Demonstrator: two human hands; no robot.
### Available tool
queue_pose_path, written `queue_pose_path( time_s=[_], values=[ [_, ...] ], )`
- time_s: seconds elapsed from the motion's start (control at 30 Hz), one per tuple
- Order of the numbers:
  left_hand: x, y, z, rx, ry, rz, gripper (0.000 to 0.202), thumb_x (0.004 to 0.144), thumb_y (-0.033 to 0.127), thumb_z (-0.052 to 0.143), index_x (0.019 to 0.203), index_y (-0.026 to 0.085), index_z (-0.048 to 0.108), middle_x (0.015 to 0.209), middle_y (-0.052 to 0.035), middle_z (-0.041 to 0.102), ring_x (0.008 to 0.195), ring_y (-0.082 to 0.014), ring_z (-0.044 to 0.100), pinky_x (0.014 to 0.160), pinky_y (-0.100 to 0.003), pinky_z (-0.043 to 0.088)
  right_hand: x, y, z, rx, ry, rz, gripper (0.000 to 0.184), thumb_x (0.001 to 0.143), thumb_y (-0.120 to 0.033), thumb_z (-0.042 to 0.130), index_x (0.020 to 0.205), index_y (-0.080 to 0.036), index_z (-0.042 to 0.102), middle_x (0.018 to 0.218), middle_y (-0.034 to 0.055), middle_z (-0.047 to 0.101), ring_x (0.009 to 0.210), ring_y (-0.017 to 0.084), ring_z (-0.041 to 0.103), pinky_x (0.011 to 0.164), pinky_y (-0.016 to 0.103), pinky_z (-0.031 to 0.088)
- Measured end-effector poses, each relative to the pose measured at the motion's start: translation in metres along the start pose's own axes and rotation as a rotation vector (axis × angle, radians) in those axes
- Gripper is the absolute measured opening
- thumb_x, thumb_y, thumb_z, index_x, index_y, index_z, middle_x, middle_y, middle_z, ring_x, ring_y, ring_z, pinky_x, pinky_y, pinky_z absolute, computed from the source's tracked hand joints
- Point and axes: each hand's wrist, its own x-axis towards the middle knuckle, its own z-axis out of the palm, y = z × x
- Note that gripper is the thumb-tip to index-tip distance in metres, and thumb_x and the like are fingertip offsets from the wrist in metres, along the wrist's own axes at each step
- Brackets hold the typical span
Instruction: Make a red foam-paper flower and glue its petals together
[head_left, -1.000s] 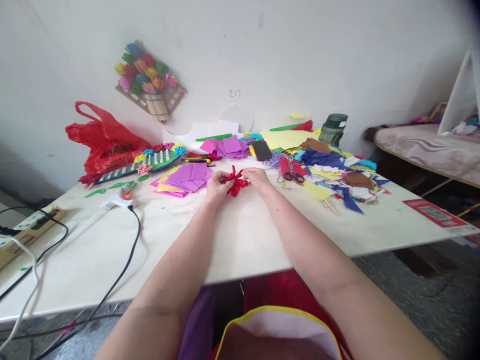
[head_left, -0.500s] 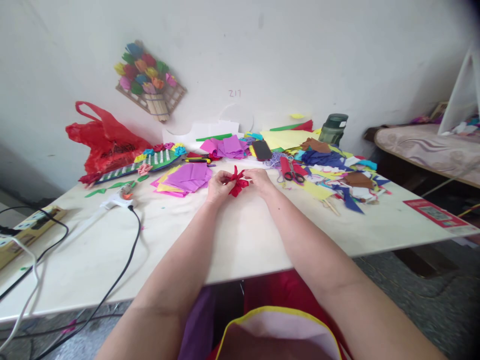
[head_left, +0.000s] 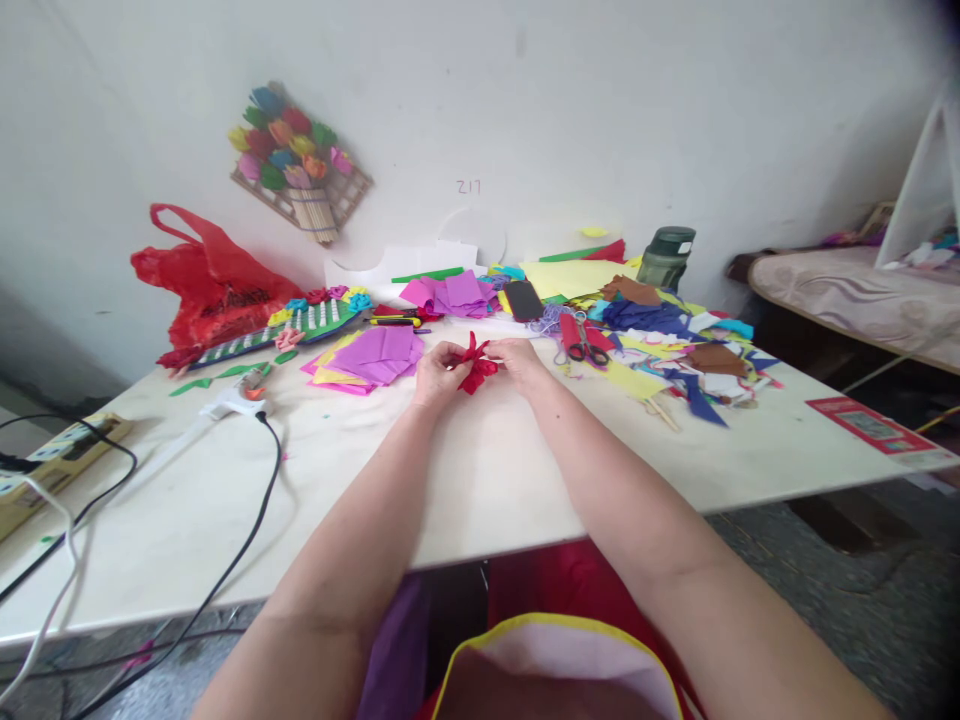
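Observation:
Between my two hands, a little above the white tabletop (head_left: 495, 480), is a red paper flower (head_left: 477, 372) with pointed petals. My left hand (head_left: 442, 372) pinches it from the left side. The fingers of my right hand (head_left: 521, 362) are closed at its right edge, pressed against a petal. Just left of my left hand lies a stack of purple paper sheets (head_left: 382, 355) with yellow and pink ones beneath. Scissors with black handles (head_left: 587, 352) rest to the right of my right hand.
A hot glue gun (head_left: 236, 398) with a black cable lies at left, near a power strip (head_left: 56, 465). Behind it stands a red plastic bag (head_left: 217, 285). A phone (head_left: 523, 300), a green bottle (head_left: 666, 258) and heaped paper scraps (head_left: 652, 318) occupy the back and right.

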Motion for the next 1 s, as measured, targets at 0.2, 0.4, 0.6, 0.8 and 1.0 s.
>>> queue_pose_path(
  time_s=[0.2, 0.4, 0.6, 0.8, 1.0],
  values=[
    [-0.0001, -0.0006, 0.0017, -0.017, -0.023, 0.017, 0.024, 0.056, 0.024, 0.078, 0.073, 0.017, 0.062, 0.069, -0.0012, 0.068, 0.062, -0.0137, 0.064, 0.059, -0.024, 0.049, 0.0032, 0.0037, 0.0017, 0.049, 0.005, 0.014, 0.008, 0.052, -0.008, 0.059, 0.052, -0.016, 0.057, 0.047, -0.0048, 0.054, 0.054, 0.011, 0.053, 0.059, 0.024, 0.045],
    [0.0005, -0.0009, 0.0017, -0.02, -0.044, -0.012, 0.029, 0.053, 0.025, 0.08, 0.073, 0.016, 0.062, 0.067, -0.0008, 0.067, 0.059, -0.0135, 0.064, 0.057, -0.024, 0.049, 0.0044, 0.0048, 0.0016, 0.04, 0.016, 0.025, 0.01, 0.052, -0.008, 0.059, 0.05, -0.016, 0.055, 0.046, -0.0047, 0.053, 0.053, 0.011, 0.052, 0.056, 0.024, 0.045],
    [0.0011, 0.0019, 0.0025, -0.136, -0.029, -0.074, 0.033, 0.05, 0.026, 0.083, 0.071, 0.017, 0.06, 0.066, -0.0013, 0.069, 0.059, -0.014, 0.064, 0.058, -0.025, 0.052, 0.001, 0.0031, 0.0017, -0.015, 0.018, 0.015, 0.006, 0.053, -0.011, 0.061, 0.052, -0.016, 0.059, 0.05, -0.0025, 0.057, 0.055, 0.012, 0.055, 0.058, 0.026, 0.046],
    [0.0009, 0.0031, 0.0032, -0.163, -0.012, -0.11, 0.034, 0.05, 0.026, 0.084, 0.072, 0.017, 0.059, 0.064, -0.0007, 0.068, 0.057, -0.0138, 0.063, 0.056, -0.025, 0.051, 0.0027, 0.0029, 0.0021, -0.087, 0.069, -0.094, 0.004, 0.051, -0.013, 0.061, 0.049, -0.016, 0.06, 0.098, 0.0044, 0.069, 0.078, 0.014, 0.061, 0.067, 0.025, 0.048],
    [0.0004, 0.0064, 0.0046, -0.184, 0.006, -0.15, 0.03, 0.05, 0.02, 0.08, 0.071, 0.017, 0.059, 0.063, -0.0003, 0.068, 0.057, -0.0133, 0.063, 0.057, -0.024, 0.05, 0.0081, 0.0063, 0.0003, -0.21, 0.056, -0.182, 0.002, 0.053, -0.018, 0.06, 0.051, -0.017, 0.06, 0.117, 0.0037, 0.062, 0.094, 0.017, 0.059, 0.077, 0.027, 0.048]
  ],
)
